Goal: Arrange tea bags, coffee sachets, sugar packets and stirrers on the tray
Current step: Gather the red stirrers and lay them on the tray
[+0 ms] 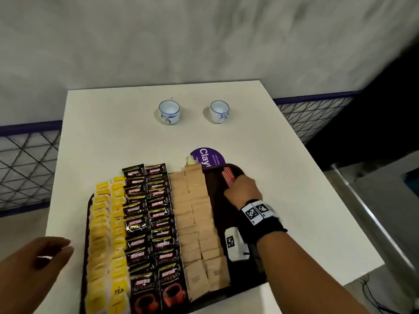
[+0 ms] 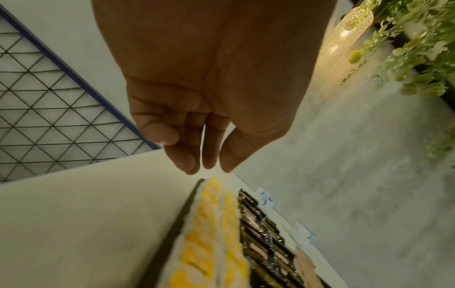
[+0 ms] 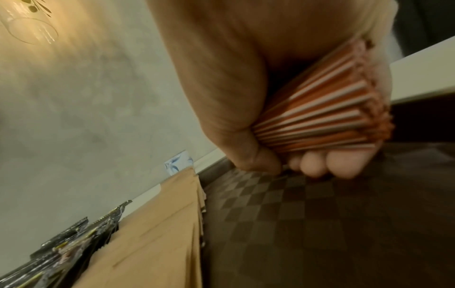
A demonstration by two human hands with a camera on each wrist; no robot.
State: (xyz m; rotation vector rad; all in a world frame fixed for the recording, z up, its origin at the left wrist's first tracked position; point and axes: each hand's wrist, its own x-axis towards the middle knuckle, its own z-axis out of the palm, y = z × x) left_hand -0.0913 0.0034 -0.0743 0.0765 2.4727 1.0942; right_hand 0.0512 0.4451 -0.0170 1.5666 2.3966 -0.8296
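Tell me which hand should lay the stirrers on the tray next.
Right. The right hand already grips the stirrers over the tray's bare strip beside the sugar packets. The left hand hangs open and holds nothing beyond the tea bags.

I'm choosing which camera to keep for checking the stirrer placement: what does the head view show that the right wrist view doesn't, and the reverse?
Only the head view shows the left hand, open beside the tray, the yellow tea bags, the purple disc and both cups.

Only the right wrist view shows the fingertips curled under the bundle and the tray's checkered floor.

Both show the right hand gripping the red-and-white stirrers, the brown sugar packets and the black coffee sachets.
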